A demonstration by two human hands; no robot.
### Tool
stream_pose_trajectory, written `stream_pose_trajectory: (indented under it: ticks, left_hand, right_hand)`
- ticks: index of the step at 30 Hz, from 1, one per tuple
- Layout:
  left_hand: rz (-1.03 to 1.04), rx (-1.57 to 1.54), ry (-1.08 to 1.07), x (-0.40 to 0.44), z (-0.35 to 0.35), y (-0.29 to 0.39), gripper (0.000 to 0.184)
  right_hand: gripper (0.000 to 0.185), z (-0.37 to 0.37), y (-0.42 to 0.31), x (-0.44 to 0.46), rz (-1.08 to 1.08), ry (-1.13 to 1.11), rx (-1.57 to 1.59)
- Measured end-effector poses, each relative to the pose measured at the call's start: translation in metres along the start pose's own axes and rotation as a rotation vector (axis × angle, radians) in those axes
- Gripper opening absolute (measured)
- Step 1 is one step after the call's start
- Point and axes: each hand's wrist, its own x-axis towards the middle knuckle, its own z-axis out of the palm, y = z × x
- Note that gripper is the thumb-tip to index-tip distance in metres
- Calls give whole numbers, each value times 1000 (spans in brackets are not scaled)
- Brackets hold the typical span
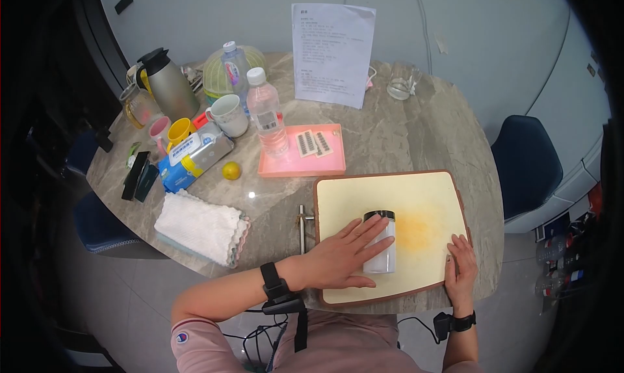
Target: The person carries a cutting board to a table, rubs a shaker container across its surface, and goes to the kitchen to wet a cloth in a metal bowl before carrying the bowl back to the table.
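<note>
A: What is the left hand (pixel 333 259) doing?

B: It lies flat on a see-through jar (pixel 383 259), with the back of the hand facing up. The fingers (pixel 374 248) are straight and spread wide, and they point up and to the right. The thumb sticks out to the right, near the low end of the jar. The hand rests on the jar; it isn't wrapped around it.

A: And the arm?

B: The left arm (pixel 240 294) is bent at the elbow and comes in from the left side, across the near edge of the worktop (pixel 403 142). It has a black band (pixel 272 281) on the wrist and a pink sleeve (pixel 198 347) higher up.

A: Where is the right hand (pixel 461 269)?

B: At the right side of the board (pixel 344 201), touching its brown edge. Its fingers are a bit apart and a little bent, with the thumb on the near side. I can't tell if they hold the edge tight. That wrist has a black band too.

A: Tell me about the jar.

B: It's on the board, under the left hand, and it looks like it's lying on its side. It has a black lid (pixel 379 214) at the end away from the person. Its sides are clear and shiny, but the hand hides part of them.

A: What's beside it?

B: A yellow smudge (pixel 419 230) on the cream board, just to the right of the jar.
</note>
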Motion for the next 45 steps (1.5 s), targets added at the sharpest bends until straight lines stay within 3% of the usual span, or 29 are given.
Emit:
stream_pose_trajectory:
  ticks: [7, 16, 20, 25, 31, 34, 45]
  left_hand:
    - [112, -61, 2, 50, 7, 12, 85]
    - [332, -211, 151, 132, 63, 41, 70]
    - [329, -167, 136, 160, 87, 60, 70]
    - [278, -152, 141, 175, 96, 66, 67]
    - [193, -211, 45, 150, 68, 48, 58]
    - [123, -77, -53, 124, 43, 38, 56]
    - [-29, 18, 134, 20, 10, 25, 60]
  right_hand:
    - [26, 0, 0, 1, -8, -10, -13]
    - [24, 1, 5, -1, -13, -7, 36]
    - [23, 2, 10, -10, 185, 20, 146]
    - [24, 1, 11, -14, 155, -6, 101]
    - [24, 0, 5, 0, 9, -32, -1]
    - [25, -2, 3, 1, 10, -46, 7]
    - [24, -3, -5, 4, 42, -51, -18]
